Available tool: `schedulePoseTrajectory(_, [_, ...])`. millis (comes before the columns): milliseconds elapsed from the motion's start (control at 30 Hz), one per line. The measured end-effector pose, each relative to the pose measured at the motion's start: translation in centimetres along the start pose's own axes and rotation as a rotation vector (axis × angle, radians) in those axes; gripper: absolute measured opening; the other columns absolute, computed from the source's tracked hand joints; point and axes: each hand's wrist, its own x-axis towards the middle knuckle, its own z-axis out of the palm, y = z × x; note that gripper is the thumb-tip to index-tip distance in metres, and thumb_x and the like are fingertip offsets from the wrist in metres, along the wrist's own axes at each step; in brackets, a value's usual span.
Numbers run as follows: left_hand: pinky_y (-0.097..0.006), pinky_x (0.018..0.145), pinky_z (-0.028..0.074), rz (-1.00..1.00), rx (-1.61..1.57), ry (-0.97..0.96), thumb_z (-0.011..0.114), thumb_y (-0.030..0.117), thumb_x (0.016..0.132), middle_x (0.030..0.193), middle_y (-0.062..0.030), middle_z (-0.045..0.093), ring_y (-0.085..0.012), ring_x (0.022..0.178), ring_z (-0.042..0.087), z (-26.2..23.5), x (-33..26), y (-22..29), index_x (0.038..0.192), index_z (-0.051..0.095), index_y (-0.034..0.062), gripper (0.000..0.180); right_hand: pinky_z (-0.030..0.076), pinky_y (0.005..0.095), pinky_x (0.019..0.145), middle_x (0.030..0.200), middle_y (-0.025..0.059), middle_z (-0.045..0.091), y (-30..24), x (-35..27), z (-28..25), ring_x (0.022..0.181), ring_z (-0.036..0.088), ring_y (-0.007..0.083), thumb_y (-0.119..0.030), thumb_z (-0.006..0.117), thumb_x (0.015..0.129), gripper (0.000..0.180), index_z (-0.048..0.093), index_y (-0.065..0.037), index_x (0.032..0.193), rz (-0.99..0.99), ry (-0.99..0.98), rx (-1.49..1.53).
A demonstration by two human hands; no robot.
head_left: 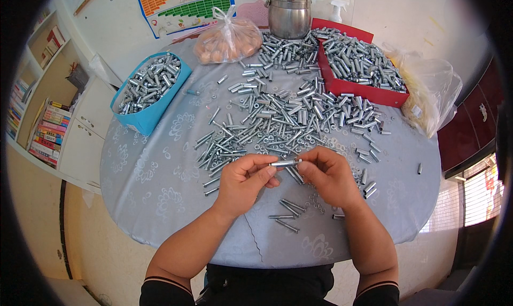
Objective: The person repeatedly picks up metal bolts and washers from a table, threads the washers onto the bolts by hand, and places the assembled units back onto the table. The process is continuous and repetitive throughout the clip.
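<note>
The fingers of the left hand pinch one end of a silver metal sleeve, and the fingers of the right hand pinch its other end. The sleeve is held almost level over the near side of a heap of loose bolts on the table. A few long bolts lie apart, nearer to the table's front edge. Farther back, a blue box and a red box hold many metal pieces.
</note>
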Motion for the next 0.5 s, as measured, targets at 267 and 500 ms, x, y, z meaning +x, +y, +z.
schedulePoseTrajectory(267, [-0.026,0.068,0.056,0.002,-0.027,0.009,0.059,0.002,0.092,0.097,-0.0144,0.069,-0.0151,0.075,0.067,0.2,0.1,0.1,0.111,0.061,-0.0032,0.020,0.041,0.0216,0.057,0.069,-0.0005,0.058,-0.6,0.1,1.1,0.063,0.050,0.0056,-0.023,0.062,0.094,0.025,0.064,0.000,0.086,-0.021,0.116,0.106])
schedulePoseTrajectory(500, [-0.025,0.068,0.056,0.001,-0.016,0.001,0.059,0.003,0.092,0.097,-0.0138,0.069,-0.0142,0.075,0.067,0.1,0.0,0.2,0.112,0.061,-0.0031,0.021,0.043,0.0216,0.061,0.077,0.0004,0.060,-0.1,0.1,-0.1,0.069,0.053,0.0061,-0.014,0.066,0.091,0.015,0.063,-0.001,0.095,0.095,-0.017,-0.007])
